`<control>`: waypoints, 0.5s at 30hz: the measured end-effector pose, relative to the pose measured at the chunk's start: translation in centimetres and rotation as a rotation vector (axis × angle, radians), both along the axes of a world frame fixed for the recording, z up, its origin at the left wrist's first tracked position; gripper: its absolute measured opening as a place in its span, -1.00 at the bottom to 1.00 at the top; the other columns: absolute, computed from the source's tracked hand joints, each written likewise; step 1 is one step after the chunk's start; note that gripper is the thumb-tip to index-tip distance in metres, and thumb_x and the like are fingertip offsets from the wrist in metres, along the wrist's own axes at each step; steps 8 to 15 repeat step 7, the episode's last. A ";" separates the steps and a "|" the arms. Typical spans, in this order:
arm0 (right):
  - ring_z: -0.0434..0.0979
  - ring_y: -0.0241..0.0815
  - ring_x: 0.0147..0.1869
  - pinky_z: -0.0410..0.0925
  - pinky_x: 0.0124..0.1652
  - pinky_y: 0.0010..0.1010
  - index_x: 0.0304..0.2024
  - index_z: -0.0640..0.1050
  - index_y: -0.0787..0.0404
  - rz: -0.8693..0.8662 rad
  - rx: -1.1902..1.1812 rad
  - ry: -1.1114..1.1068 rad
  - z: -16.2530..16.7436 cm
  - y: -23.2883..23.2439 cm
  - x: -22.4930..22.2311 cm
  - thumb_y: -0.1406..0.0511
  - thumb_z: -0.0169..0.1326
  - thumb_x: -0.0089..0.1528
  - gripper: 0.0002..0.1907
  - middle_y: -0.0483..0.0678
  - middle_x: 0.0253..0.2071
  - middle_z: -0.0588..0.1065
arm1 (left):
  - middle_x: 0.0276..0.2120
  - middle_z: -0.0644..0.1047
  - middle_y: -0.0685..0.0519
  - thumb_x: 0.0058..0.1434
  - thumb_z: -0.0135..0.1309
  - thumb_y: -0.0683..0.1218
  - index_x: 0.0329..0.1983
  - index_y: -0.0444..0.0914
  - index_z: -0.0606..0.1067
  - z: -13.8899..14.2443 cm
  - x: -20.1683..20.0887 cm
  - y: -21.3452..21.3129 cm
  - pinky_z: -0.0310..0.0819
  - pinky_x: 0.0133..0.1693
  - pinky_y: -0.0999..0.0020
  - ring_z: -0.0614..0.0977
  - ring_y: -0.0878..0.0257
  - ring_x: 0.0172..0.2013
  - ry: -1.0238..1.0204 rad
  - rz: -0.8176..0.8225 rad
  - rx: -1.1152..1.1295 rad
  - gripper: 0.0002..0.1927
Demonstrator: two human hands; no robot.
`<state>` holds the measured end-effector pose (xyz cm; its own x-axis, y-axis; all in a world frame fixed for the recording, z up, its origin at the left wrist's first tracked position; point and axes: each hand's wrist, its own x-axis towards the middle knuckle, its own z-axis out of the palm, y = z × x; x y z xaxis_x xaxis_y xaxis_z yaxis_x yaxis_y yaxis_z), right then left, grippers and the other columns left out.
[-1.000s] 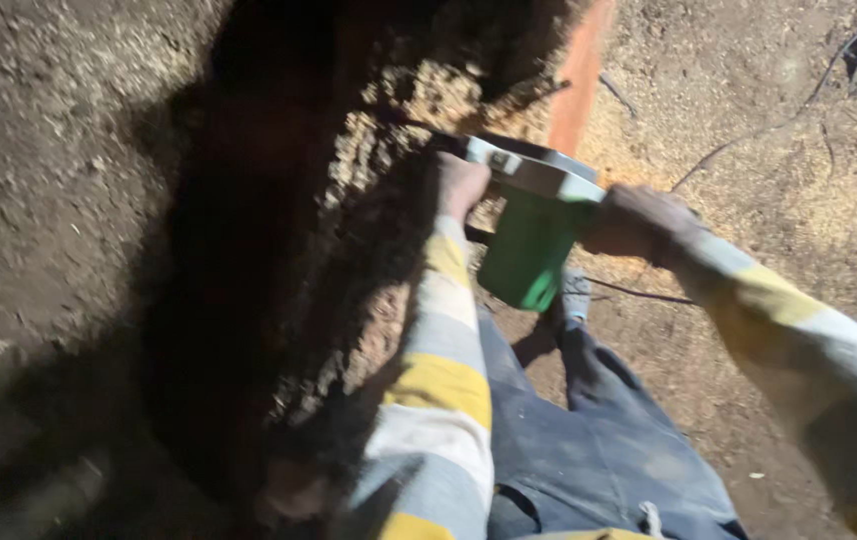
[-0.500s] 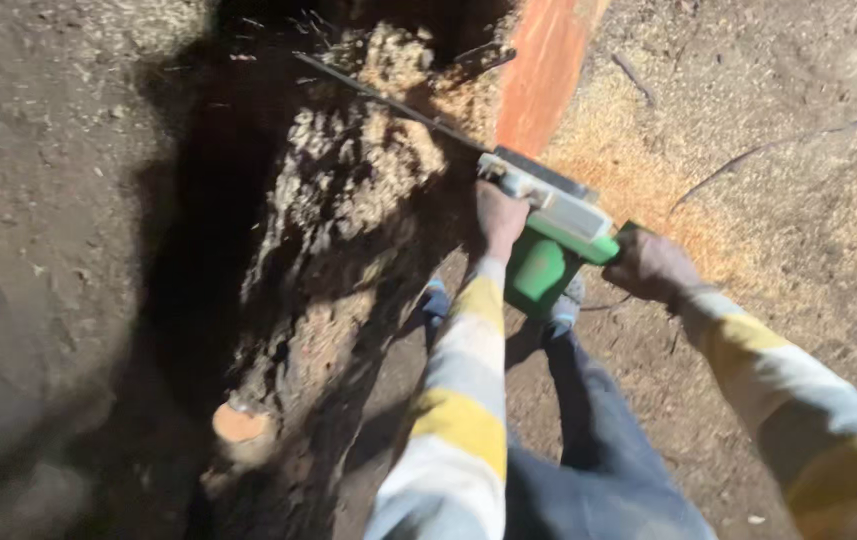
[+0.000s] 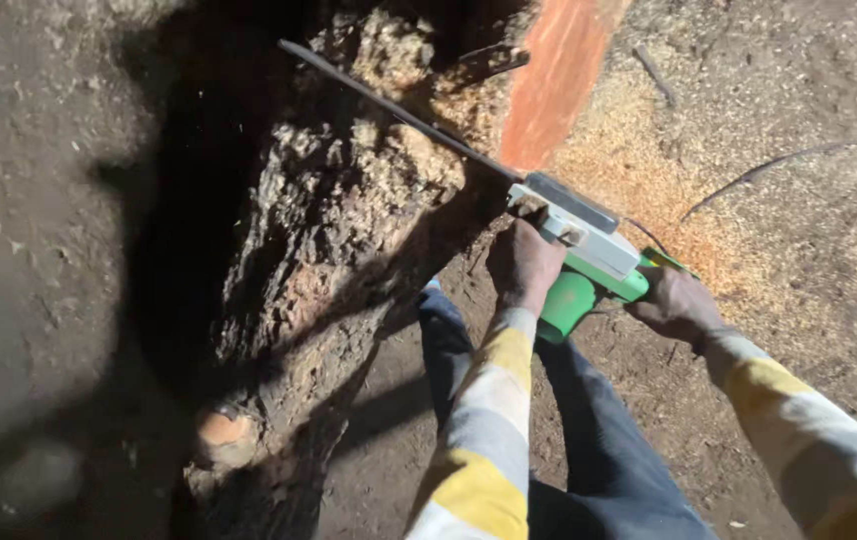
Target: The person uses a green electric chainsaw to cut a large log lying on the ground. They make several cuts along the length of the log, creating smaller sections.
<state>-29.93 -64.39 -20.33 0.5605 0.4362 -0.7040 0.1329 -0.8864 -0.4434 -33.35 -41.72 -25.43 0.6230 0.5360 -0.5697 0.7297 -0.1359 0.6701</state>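
A rough, bark-covered log [image 3: 339, 260] lies on bare, packed earth [image 3: 39, 200], lit hard by sun so that its left flank falls into deep shadow. Pale sawdust [image 3: 649, 170] is heaped over the ground to the right of the log and dusted along the log's top. At the log's far end a freshly cut face [image 3: 559, 80] shows orange-red wood. A short cut stub [image 3: 224, 430] sticks out at the log's near end.

A green and white chainsaw [image 3: 589, 260] sits just to the right of the log, its long thin bar [image 3: 399, 105] reaching over the log's top towards the far left. The left hand [image 3: 524, 265] is closed around the saw's front grip, beside the log. The right hand [image 3: 679, 300] is wrapped around the rear handle, farther from the log. Both sleeves are striped yellow and grey. A leg in blue trousers [image 3: 599, 440] stands on the earth to the right of the log's near half. A thin dark cord [image 3: 789, 160] trails across the sawdust well to the right.
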 end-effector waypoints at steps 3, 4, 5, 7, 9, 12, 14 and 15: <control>0.64 0.17 -0.07 0.48 -0.08 -0.03 0.02 0.60 0.02 -0.013 -0.021 0.022 1.2 2.6 1.5 0.08 0.24 0.02 -0.49 0.10 -0.11 0.60 | -0.11 0.59 -0.33 -0.04 0.26 -0.09 -0.01 -0.33 0.47 0.9 1.0 3.3 0.49 0.00 0.03 0.62 -0.22 0.01 0.091 -0.049 0.094 -0.49; 0.65 0.15 -0.06 0.49 -0.06 -0.04 0.01 0.61 0.02 -0.018 -0.053 0.063 2.3 2.9 0.9 0.08 0.22 0.03 -0.51 0.08 -0.13 0.61 | -0.10 0.61 -0.30 -0.01 0.25 -0.06 -0.01 -0.31 0.49 2.4 0.7 4.2 0.50 -0.02 0.02 0.63 -0.21 0.00 0.136 -0.087 0.086 -0.52; 0.64 0.15 -0.04 0.48 -0.05 -0.04 -0.01 0.61 0.03 -0.021 -0.086 0.064 3.3 3.3 0.2 0.09 0.23 0.03 -0.52 0.07 -0.09 0.59 | -0.10 0.62 -0.27 0.02 0.25 -0.04 -0.02 -0.28 0.51 4.0 0.9 5.3 0.50 -0.03 0.02 0.65 -0.20 -0.01 0.181 -0.129 0.076 -0.54; 0.62 0.15 0.00 0.46 -0.02 -0.03 -0.04 0.63 0.07 -0.024 -0.140 0.034 4.2 4.7 1.0 0.11 0.26 0.02 -0.53 0.07 0.00 0.55 | -0.10 0.64 -0.24 0.05 0.24 -0.01 -0.02 -0.26 0.52 7.5 3.5 7.9 0.51 -0.04 0.02 0.66 -0.19 -0.02 0.207 -0.166 0.078 -0.57; 0.62 0.15 0.00 0.46 -0.02 -0.03 -0.04 0.63 0.07 -0.024 -0.140 0.034 4.2 4.7 1.0 0.11 0.26 0.02 -0.53 0.07 0.00 0.55 | -0.10 0.64 -0.24 0.05 0.24 -0.01 -0.02 -0.26 0.52 7.5 3.5 7.9 0.51 -0.04 0.02 0.66 -0.19 -0.02 0.207 -0.166 0.078 -0.57; 0.62 0.15 0.00 0.46 -0.02 -0.03 -0.04 0.63 0.07 -0.024 -0.140 0.034 4.2 4.7 1.0 0.11 0.26 0.02 -0.53 0.07 0.00 0.55 | -0.10 0.64 -0.24 0.05 0.24 -0.01 -0.02 -0.26 0.52 7.5 3.5 7.9 0.51 -0.04 0.02 0.66 -0.19 -0.02 0.207 -0.166 0.078 -0.57; 0.62 0.15 0.00 0.46 -0.02 -0.03 -0.04 0.63 0.07 -0.024 -0.140 0.034 4.2 4.7 1.0 0.11 0.26 0.02 -0.53 0.07 0.00 0.55 | -0.10 0.64 -0.24 0.05 0.24 -0.01 -0.02 -0.26 0.52 7.5 3.5 7.9 0.51 -0.04 0.02 0.66 -0.19 -0.02 0.207 -0.166 0.078 -0.57; 0.62 0.15 0.00 0.46 -0.02 -0.03 -0.04 0.63 0.07 -0.024 -0.140 0.034 4.2 4.7 1.0 0.11 0.26 0.02 -0.53 0.07 0.00 0.55 | -0.10 0.64 -0.24 0.05 0.24 -0.01 -0.02 -0.26 0.52 7.5 3.5 7.9 0.51 -0.04 0.02 0.66 -0.19 -0.02 0.207 -0.166 0.078 -0.57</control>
